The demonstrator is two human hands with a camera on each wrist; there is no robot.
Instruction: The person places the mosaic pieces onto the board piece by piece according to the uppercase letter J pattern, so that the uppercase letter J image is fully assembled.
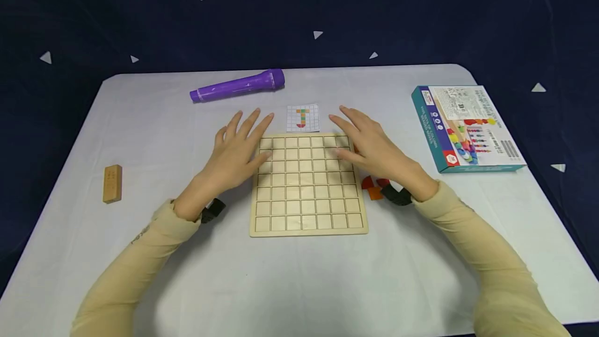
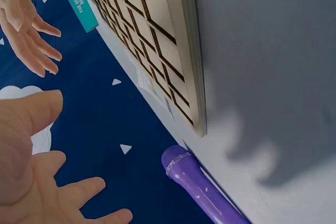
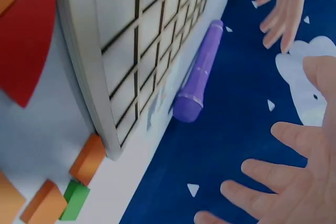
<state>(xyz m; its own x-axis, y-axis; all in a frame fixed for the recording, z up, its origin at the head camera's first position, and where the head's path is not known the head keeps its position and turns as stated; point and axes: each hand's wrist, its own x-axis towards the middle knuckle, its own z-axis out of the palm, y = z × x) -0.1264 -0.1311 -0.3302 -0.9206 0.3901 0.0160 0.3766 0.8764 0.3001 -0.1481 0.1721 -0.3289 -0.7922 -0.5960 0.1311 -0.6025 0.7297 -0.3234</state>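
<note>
A wooden grid board (image 1: 306,193) lies flat on the white table, its squares bare. Over its upper left edge hovers my left hand (image 1: 235,156), fingers spread and holding nothing. My right hand (image 1: 372,147) mirrors it above the upper right edge, likewise spread. Behind the board lies a small printed pattern card (image 1: 302,117) with a J-like coloured figure. Loose pieces lie beside the board's right edge, partly hidden under my right hand and wrist in the head view: a red quarter-round piece (image 3: 31,40), an orange block (image 3: 87,159) and a green block (image 3: 75,201).
A purple toy microphone (image 1: 238,86) lies at the back of the table. To the right is a teal-edged toy box (image 1: 468,129). A wooden block (image 1: 112,183) stands or lies at the left. Dark patterned cloth (image 1: 262,20) hangs beyond the table.
</note>
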